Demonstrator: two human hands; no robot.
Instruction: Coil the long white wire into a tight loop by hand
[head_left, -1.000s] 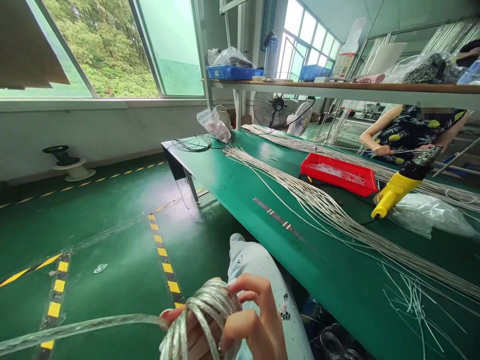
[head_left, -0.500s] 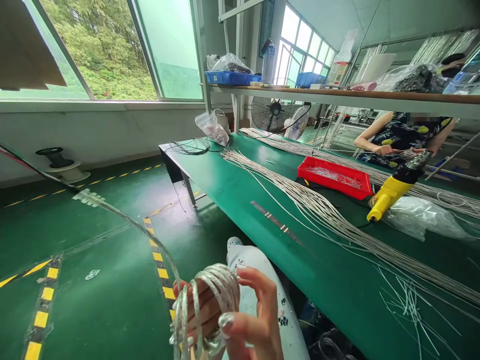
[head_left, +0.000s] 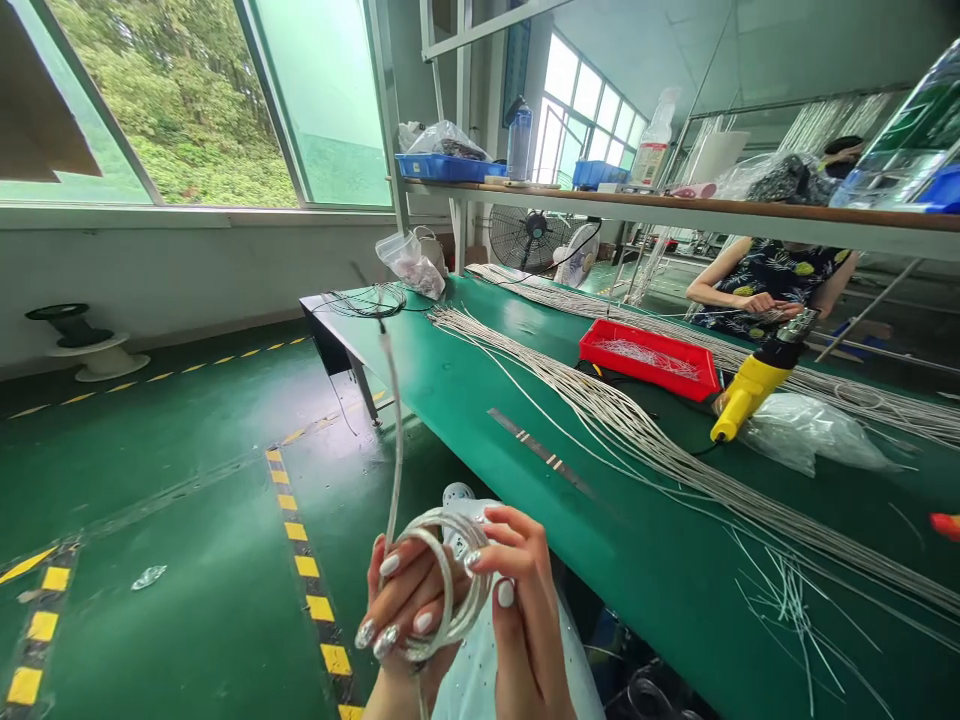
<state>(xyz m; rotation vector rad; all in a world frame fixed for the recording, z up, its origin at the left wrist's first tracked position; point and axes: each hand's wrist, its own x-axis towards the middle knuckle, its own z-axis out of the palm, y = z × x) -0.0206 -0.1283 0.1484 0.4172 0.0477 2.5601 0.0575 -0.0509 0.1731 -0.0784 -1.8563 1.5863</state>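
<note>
Green bench on the right; a cable coil above the person's leg.
The left hand holds the coil, its loose length rising beyond; the right hand touches the other side, whether gripping I cannot tell. A cable bundle runs along the bench.

Silvery coil now a round ring, loose cable end upright

The coil, earlier bunched strands around the left hand, now shows as an open loop, with more of that hand's fingers and nails visible. The right hand has brought its fingertips in at the loop's right side. The cable end, previously trailing off leftward, rises above the left hand, its tip blurred.
</note>
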